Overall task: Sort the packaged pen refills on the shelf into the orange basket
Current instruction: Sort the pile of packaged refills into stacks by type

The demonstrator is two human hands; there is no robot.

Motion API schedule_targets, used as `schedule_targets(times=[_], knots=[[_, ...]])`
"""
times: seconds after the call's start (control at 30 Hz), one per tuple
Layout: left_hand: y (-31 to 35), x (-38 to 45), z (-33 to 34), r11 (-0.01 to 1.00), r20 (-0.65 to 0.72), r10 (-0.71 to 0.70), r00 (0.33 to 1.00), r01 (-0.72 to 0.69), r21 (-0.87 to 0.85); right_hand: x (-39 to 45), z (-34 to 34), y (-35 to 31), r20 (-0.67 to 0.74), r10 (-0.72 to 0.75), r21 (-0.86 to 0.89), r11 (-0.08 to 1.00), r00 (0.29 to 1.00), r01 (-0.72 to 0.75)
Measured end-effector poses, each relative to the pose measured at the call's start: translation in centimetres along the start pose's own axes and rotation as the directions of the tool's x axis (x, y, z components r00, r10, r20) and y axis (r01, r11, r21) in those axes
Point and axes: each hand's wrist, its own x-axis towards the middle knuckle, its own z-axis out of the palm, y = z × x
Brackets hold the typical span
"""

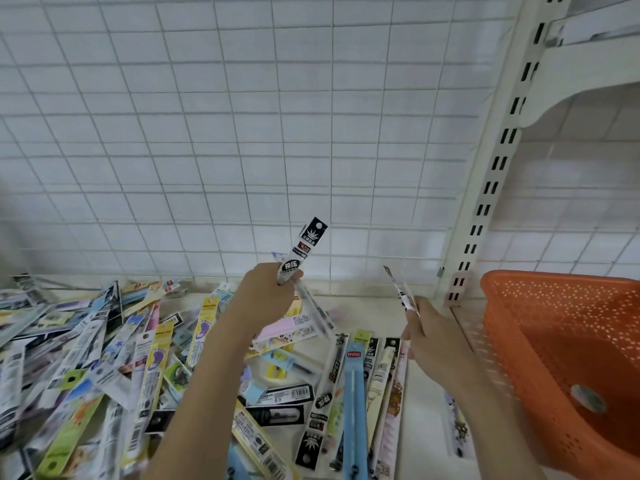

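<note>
Orange basket at right on the shelf, nearly empty, only one small item visible on its floor. Big heap of packaged refills left to sort, so task judged barely started. Left hand gripping a black-and-white refill pack, label reading "按压". Right hand pinching a thin pack edge-on, print unreadable, near the basket.
</note>
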Motion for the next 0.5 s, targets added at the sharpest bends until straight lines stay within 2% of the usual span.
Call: schedule_targets(times=[0.1,0.17,0.33,0.5], knots=[[-0.7,-1.3,-1.0,0.993,-0.018,-0.051,0.999,0.049,-0.105,-0.1,0.5,-0.7,0.033,-0.047,-0.078,0.996,0.998,0.049],[-1.5,-2.0,-1.7,0.984,-0.083,-0.090,0.993,0.075,-0.160,-0.2,1.1,-1.4,0.057,-0.058,-0.079,0.995,0.997,0.062],[-3.2,-3.4,-2.8,0.998,-0.133,-0.051,0.990,0.047,-0.033,-0.1,2.7,-3.4,0.130,-0.111,-0.045,0.992,0.985,0.118],[-3.9,-4.6,-3.5,0.994,-0.188,-0.056,0.981,0.037,-0.102,0.3,3.4,-3.8,0.182,-0.070,-0.096,0.991,0.981,0.088]])
